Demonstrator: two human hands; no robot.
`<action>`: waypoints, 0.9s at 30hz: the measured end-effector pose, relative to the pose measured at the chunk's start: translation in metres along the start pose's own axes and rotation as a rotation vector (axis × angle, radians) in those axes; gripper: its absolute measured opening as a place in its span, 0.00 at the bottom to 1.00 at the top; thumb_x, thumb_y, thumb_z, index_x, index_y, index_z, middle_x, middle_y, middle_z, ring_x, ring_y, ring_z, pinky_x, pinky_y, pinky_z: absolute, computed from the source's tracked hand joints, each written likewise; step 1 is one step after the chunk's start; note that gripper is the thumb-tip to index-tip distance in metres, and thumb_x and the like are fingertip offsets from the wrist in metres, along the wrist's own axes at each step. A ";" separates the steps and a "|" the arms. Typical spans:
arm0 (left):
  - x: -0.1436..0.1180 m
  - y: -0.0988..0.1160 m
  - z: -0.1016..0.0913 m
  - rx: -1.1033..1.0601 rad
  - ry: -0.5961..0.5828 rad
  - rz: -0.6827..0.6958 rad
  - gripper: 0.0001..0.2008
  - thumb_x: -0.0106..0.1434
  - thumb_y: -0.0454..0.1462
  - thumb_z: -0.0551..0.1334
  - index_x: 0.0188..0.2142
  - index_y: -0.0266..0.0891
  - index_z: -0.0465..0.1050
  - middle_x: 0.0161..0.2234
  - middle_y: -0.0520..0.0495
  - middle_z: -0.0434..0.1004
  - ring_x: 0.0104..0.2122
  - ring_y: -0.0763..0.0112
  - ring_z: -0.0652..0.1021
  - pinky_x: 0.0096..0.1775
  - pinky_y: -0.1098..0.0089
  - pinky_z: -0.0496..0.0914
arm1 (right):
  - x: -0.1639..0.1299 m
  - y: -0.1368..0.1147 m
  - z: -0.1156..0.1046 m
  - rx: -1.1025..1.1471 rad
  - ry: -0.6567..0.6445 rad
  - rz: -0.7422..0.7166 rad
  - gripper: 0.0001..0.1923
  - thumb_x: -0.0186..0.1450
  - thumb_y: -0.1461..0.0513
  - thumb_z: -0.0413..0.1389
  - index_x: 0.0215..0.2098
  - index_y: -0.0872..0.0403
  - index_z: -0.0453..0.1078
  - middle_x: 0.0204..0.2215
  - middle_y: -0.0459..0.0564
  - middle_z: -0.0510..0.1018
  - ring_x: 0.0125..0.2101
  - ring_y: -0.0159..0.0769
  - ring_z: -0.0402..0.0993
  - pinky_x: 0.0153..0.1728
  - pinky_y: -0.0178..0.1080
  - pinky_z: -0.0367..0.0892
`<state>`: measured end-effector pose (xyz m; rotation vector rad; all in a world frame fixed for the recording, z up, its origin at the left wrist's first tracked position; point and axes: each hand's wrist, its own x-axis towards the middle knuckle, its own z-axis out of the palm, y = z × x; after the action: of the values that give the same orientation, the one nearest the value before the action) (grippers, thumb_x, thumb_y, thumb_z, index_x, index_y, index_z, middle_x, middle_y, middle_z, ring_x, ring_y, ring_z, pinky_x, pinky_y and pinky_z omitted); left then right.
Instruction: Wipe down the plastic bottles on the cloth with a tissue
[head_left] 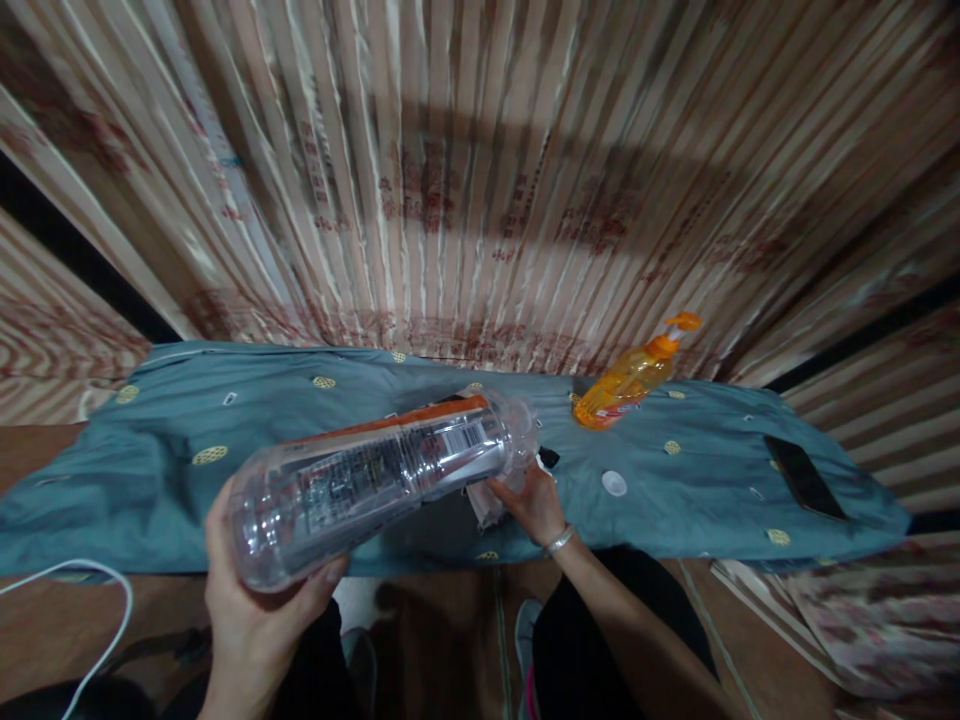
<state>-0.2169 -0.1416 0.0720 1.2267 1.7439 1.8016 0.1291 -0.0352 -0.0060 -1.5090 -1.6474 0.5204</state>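
Note:
A large clear plastic bottle [367, 480] with a printed label and barcode is held on its side above the green cloth, its neck to the right. My left hand [255, 600] is wrapped around the bottle's base, thumb along the lower side. At the neck end is my right hand [540, 505], closed against the underside of the neck, its fingertips partly hidden; a bracelet circles that wrist. Beneath the neck, a pale crumpled item [486, 505] shows in part. A white round cap [613, 483] lies on the cloth to the right of my right hand.
An orange pump bottle [626, 388] leans back right on the green cloth [262, 390]. A black phone [805, 477] lies far right. A small dark item [549, 457] is near the bottle neck. Striped curtains [480, 200] hang behind; a white cable [124, 590] curves at lower left.

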 end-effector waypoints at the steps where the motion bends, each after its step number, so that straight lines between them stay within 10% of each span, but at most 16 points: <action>1: 0.000 0.004 -0.001 -0.020 -0.012 -0.037 0.70 0.47 0.64 0.91 0.85 0.49 0.77 0.77 0.32 0.87 0.77 0.23 0.85 0.82 0.32 0.76 | 0.000 -0.001 -0.001 0.005 -0.004 0.005 0.27 0.68 0.48 0.77 0.61 0.47 0.87 0.50 0.62 0.99 0.52 0.69 1.00 0.56 0.66 0.96; 27: 0.002 0.020 0.000 -0.048 0.008 -0.086 0.60 0.43 0.57 0.92 0.75 0.50 0.83 0.67 0.40 0.90 0.76 0.28 0.86 0.82 0.36 0.76 | 0.001 -0.004 0.001 -0.044 -0.017 0.036 0.26 0.68 0.44 0.77 0.58 0.48 0.86 0.51 0.63 1.00 0.53 0.65 1.01 0.55 0.57 0.96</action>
<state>-0.2114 -0.1436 0.0912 1.1100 1.7207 1.7910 0.1257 -0.0346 -0.0037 -1.5727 -1.6574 0.5204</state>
